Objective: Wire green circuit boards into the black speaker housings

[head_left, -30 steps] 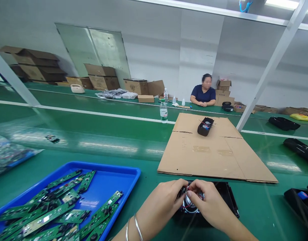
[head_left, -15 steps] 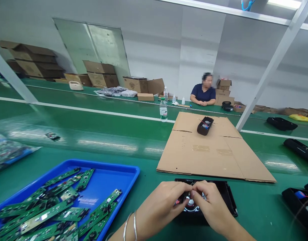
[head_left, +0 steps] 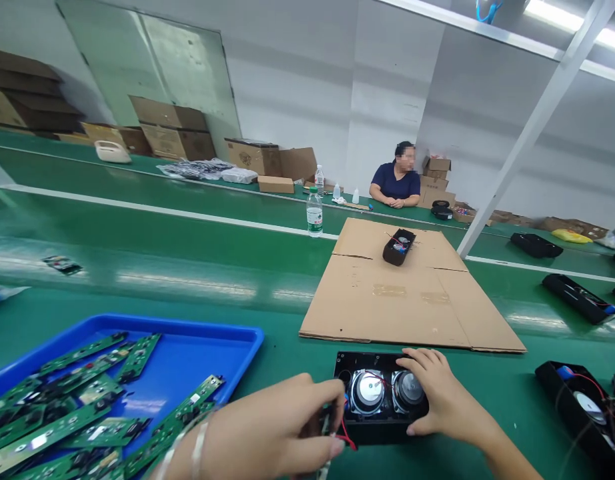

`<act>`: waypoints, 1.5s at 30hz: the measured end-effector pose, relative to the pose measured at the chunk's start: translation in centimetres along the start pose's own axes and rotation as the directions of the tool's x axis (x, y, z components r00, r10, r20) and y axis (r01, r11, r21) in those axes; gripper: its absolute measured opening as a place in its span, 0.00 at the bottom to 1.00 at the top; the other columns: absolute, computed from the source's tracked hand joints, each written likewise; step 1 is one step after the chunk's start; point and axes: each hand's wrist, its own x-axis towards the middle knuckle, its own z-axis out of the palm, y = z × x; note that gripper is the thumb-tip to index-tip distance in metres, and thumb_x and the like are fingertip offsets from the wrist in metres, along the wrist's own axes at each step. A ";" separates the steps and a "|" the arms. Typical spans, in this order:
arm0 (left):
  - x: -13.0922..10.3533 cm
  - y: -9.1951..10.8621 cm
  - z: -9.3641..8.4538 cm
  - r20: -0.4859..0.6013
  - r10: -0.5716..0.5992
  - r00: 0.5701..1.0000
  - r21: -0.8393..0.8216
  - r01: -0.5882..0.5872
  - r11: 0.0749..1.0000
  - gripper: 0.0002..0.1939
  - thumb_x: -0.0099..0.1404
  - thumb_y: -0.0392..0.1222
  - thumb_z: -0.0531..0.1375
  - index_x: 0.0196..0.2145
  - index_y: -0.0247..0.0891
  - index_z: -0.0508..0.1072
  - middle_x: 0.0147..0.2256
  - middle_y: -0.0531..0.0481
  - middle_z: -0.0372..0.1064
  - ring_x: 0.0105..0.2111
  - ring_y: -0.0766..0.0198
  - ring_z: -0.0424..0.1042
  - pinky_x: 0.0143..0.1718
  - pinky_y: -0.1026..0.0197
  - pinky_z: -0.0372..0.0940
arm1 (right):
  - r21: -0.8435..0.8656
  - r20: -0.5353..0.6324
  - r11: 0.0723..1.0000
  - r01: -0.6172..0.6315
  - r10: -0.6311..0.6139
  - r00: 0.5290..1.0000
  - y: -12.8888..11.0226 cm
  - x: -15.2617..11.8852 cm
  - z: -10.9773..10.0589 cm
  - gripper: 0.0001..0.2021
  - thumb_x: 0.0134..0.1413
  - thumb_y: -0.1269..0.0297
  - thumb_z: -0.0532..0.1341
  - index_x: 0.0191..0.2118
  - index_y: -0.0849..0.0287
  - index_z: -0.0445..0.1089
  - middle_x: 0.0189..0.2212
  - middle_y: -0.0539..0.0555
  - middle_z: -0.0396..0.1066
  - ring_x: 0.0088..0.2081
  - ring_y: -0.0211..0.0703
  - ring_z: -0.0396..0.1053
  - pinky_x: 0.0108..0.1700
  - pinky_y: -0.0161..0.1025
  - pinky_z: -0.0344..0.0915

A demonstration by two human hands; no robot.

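A black speaker housing (head_left: 377,431) with two round silver drivers lies in front of me on the green table. My right hand (head_left: 437,393) grips its right end, fingers over the far edge and thumb on the near one. At the housing's left end, my left hand (head_left: 297,423) is closed around a narrow board seen edge-on, partly hidden by the fingers. Red wires (head_left: 345,437) show beside the left fingertips. To the left, a blue tray (head_left: 187,333) holds several green circuit boards (head_left: 52,427).
Beyond the housing lies a cardboard sheet (head_left: 412,313) carrying another black speaker unit (head_left: 399,247). More black housings (head_left: 572,420) lie at the right. A water bottle (head_left: 314,215) stands behind. Across the line sits a person (head_left: 395,183) with forearms on the table.
My hands have parted: the left moved left and nearer with the board, the right shifted onto the housing's right end. Both drivers are now uncovered. The view has turned slightly right.
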 end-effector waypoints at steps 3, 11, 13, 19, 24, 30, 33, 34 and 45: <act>2.8 0.1 1.5 0.139 0.041 0.989 -0.285 0.000 0.959 0.05 0.58 0.43 0.49 0.28 0.40 0.58 0.15 0.61 0.59 0.15 0.69 0.63 0.18 0.68 0.59 | 0.015 -0.044 0.998 -0.067 0.068 0.997 -1.0 -0.3 0.5 0.42 0.25 0.56 0.69 0.53 0.56 0.58 0.55 0.59 0.53 0.55 0.58 0.49 0.54 0.54 0.45; 5.3 -1.1 2.0 -0.030 -0.053 0.998 -0.444 0.034 0.895 0.08 0.59 0.47 0.45 0.32 0.40 0.55 0.20 0.57 0.64 0.22 0.64 0.71 0.24 0.62 0.65 | 0.165 -0.179 0.986 -0.015 0.045 0.983 -4.7 0.9 0.3 0.18 0.51 0.67 0.58 0.49 0.53 0.63 0.55 0.55 0.56 0.55 0.51 0.49 0.54 0.53 0.45; 5.1 -1.1 1.8 -0.030 -0.062 0.998 -0.469 0.041 0.882 0.09 0.59 0.48 0.46 0.32 0.41 0.55 0.20 0.57 0.64 0.23 0.64 0.71 0.26 0.61 0.66 | 0.254 -0.240 0.967 0.008 0.055 0.969 -5.3 1.5 0.5 0.12 0.53 0.72 0.55 0.42 0.53 0.68 0.45 0.53 0.67 0.47 0.45 0.59 0.48 0.46 0.53; 4.6 -0.4 1.7 -0.169 -0.063 0.984 -0.536 -0.038 0.843 0.11 0.57 0.50 0.48 0.32 0.41 0.56 0.27 0.57 0.61 0.29 0.66 0.66 0.31 0.61 0.66 | 0.576 -0.196 0.818 0.008 0.128 0.972 -4.3 2.0 0.4 0.06 0.51 0.70 0.56 0.29 0.58 0.70 0.28 0.50 0.69 0.34 0.39 0.63 0.37 0.35 0.58; 4.8 -0.3 1.6 -0.225 -0.064 0.972 -0.435 -0.041 0.900 0.11 0.58 0.51 0.47 0.31 0.41 0.56 0.26 0.57 0.58 0.28 0.66 0.62 0.31 0.62 0.64 | 0.779 -0.066 0.627 -0.006 0.091 0.994 -3.6 2.2 0.7 0.03 0.44 0.70 0.59 0.25 0.60 0.69 0.25 0.47 0.62 0.25 0.33 0.58 0.28 0.31 0.56; 5.4 -0.8 2.1 -0.178 -0.039 0.983 -0.430 -0.043 0.902 0.10 0.59 0.50 0.47 0.32 0.40 0.57 0.30 0.55 0.60 0.32 0.65 0.64 0.36 0.60 0.66 | 0.758 -0.159 0.647 0.086 0.056 0.986 -4.4 2.3 1.9 0.06 0.45 0.76 0.56 0.26 0.59 0.67 0.24 0.46 0.58 0.22 0.31 0.55 0.25 0.30 0.54; 5.5 -0.9 2.3 -0.132 -0.018 0.991 -0.437 -0.042 0.898 0.11 0.60 0.49 0.47 0.36 0.40 0.59 0.32 0.54 0.61 0.34 0.64 0.66 0.38 0.60 0.67 | 0.628 -0.220 0.767 0.132 0.012 0.975 -4.7 2.0 1.8 0.07 0.49 0.76 0.55 0.27 0.58 0.67 0.25 0.47 0.58 0.25 0.33 0.57 0.26 0.30 0.55; 5.5 -0.9 2.3 -0.116 -0.020 0.993 -0.440 -0.034 0.897 0.12 0.61 0.49 0.46 0.37 0.40 0.59 0.32 0.54 0.61 0.35 0.64 0.66 0.39 0.60 0.67 | 0.595 -0.229 0.790 0.148 -0.010 0.973 -4.8 1.9 1.8 0.07 0.50 0.76 0.55 0.28 0.58 0.67 0.26 0.47 0.59 0.26 0.33 0.58 0.27 0.30 0.56; 5.9 -1.2 2.7 -0.097 -0.067 0.993 -0.485 0.012 0.874 0.12 0.63 0.44 0.45 0.43 0.40 0.57 0.31 0.54 0.61 0.35 0.64 0.69 0.39 0.59 0.69 | 0.166 -0.408 0.943 0.289 -0.201 0.890 -4.9 1.9 3.0 0.10 0.57 0.72 0.47 0.31 0.60 0.65 0.27 0.52 0.61 0.28 0.38 0.59 0.29 0.34 0.60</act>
